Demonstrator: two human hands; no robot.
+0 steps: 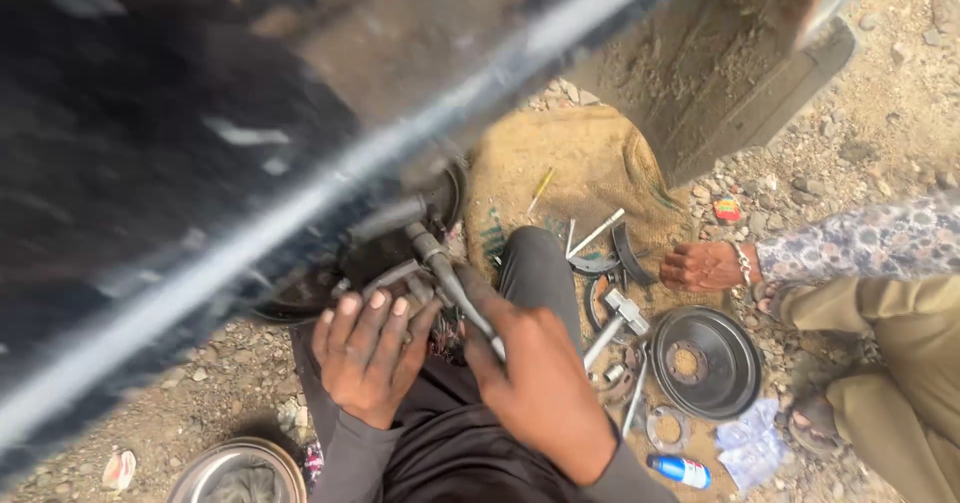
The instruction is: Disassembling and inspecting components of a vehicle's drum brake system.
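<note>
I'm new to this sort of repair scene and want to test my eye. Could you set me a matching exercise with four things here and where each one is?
Things:
1. round dark metal brake drum
2. steel-headed hammer
3. blue and white spray can
4. slim yellow-handled screwdriver

Places:
A. at the top of the brown sackcloth
B. near the bottom edge of the view, on the ground
C. just right of the right hand, head toward the drum
D. in front of the other person's sandalled feet

Pairs: 1-D, 2-C, 3-B, 4-A
</note>
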